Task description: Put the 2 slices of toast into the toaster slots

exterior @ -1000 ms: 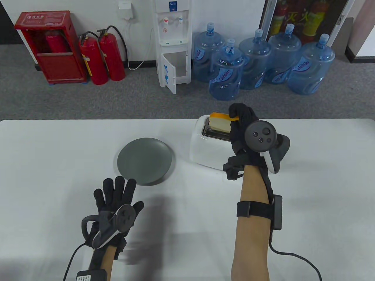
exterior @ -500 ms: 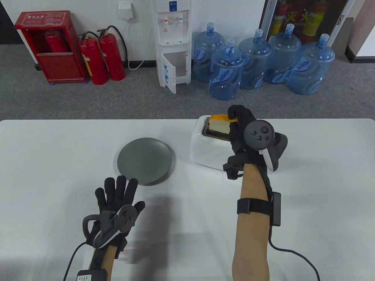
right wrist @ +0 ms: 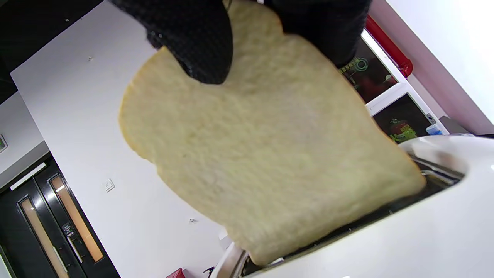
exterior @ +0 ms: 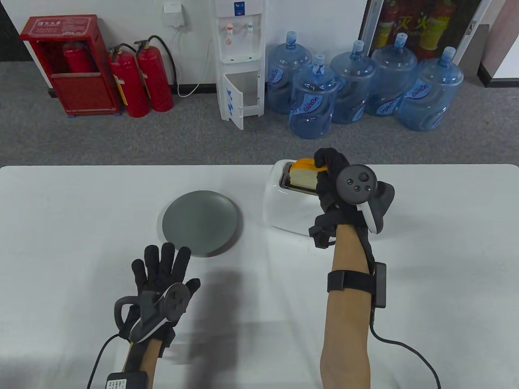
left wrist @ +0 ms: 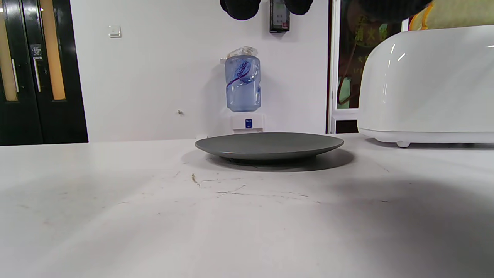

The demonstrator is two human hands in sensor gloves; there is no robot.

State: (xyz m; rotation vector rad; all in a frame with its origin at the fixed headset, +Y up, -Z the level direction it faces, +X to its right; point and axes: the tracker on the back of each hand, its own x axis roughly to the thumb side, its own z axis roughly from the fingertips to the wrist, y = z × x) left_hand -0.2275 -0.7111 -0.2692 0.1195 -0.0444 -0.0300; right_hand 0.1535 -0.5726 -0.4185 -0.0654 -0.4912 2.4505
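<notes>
Toast slice held over the toaster

The right hand (exterior: 330,170) pinches a toast slice (exterior: 304,175) standing in the white toaster (exterior: 284,202); left of the toaster lies a grey plate (exterior: 200,223), the left hand (exterior: 162,275) flat on the bench (exterior: 81,227) nearer the viewer.

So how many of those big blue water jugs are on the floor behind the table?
5, in a row against the far wall right of the white dispenser. Others may hide behind them.

Glossy white plastic toaster (exterior: 284,206), matt grey plate (exterior: 199,223), porous spongy toast (right wrist: 266,154), knitted black cloth gloves (exterior: 162,265).
</notes>
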